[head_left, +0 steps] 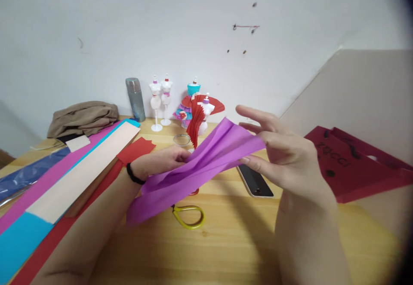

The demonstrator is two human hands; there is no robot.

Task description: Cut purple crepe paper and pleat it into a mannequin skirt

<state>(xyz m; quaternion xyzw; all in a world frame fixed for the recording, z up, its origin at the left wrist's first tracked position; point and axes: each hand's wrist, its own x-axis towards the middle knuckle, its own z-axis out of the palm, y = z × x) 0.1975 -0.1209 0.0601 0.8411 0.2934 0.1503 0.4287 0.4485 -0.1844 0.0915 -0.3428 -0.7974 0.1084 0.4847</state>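
A sheet of purple crepe paper (200,156) is held up at a slant above the table, loosely folded along its length. My right hand (284,156) pinches its right end between thumb and fingers, with the index finger stretched out. At the paper's far side, my left hand (166,160) grips it with closed fingers, their tips partly hidden by the sheet. Below the paper lies a pair of scissors with a yellow handle loop (204,218); its blades are covered. Just behind stands a small white mannequin (208,108) next to pleated red paper (195,126).
Strips of coloured paper (87,169) spread along the left side. More small mannequins (155,102) and a grey flask (135,100) stand by the wall. A phone (256,182) and a red bag (358,164) lie to the right; a brown cloth (84,119) is back left.
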